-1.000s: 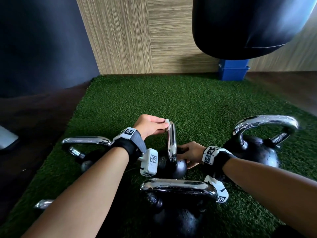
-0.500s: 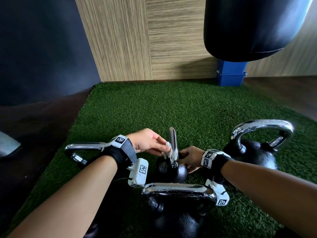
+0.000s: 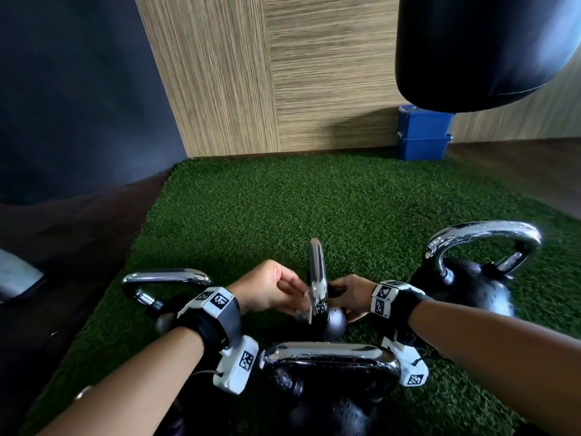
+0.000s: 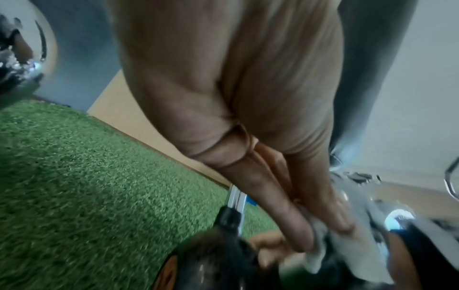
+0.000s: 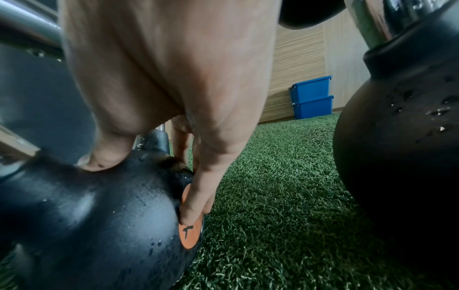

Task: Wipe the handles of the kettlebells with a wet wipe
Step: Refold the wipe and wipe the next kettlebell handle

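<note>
Green artificial turf (image 3: 283,209) across the floor, against a wood-grain wall (image 3: 314,73). Black punching bag (image 3: 478,45) hanging at upper right, two stacked blue bins (image 3: 421,133) beneath it by the wall. Four black kettlebells with chrome handles on the turf: a large one (image 3: 465,287) at right, wet with droplets; a near one (image 3: 330,404) at the bottom, handle crosswise; one at left (image 3: 163,278), half hidden behind the left wrist; a small one (image 3: 333,319) in the middle, its handle (image 3: 317,272) edge-on and upright. Right hand (image 3: 349,294) on the small kettlebell's body, thumb on top, fingers spread down its side over an orange disc (image 5: 188,233). Left hand (image 3: 267,291) pinching a whitish wet wipe (image 4: 320,253) between straight fingers and thumb, pressed to the lower part of that handle, near its joint with the ball.
</note>
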